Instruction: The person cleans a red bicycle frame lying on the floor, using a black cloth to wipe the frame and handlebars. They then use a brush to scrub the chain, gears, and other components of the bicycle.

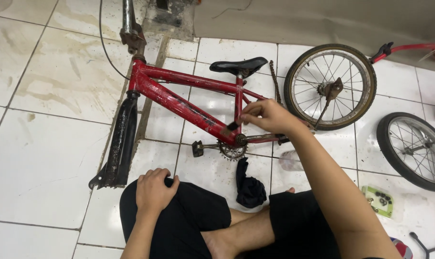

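I note a white tiled floor (45, 158), stained in the upper left. A black front fork (120, 144) lies on it, running down from the head of a small red bicycle frame (179, 98) that rests on its side. My left hand (153, 190) sits palm down on my left knee, fingers curled loosely over black shorts; its grip holds nothing. A thin black cable (104, 43) crosses the tiles above the fork.

At the frame's middle I record a black saddle (238, 65) on its post, and below it a rusty chainring (232, 152) with a crank arm and black pedal (197, 148) pointing left. A black rag (250, 184) lies on the tiles just below the chainring, near my crossed legs.

My right hand (267, 116) reaches over the bottom bracket area, its grip narrow, pinching a small dark brush (232, 127) whose tip touches the frame just above the chainring. A loose chain (274, 81) lies behind the hand.

Further right, a rusted-rim wheel (330, 87) lies flat on the floor, a second, black-tyred wheel (414, 149) well apart at the edge. A green card of small parts (378, 200) lies near my right knee. A red handlebar (409, 48) shows at the upper right.
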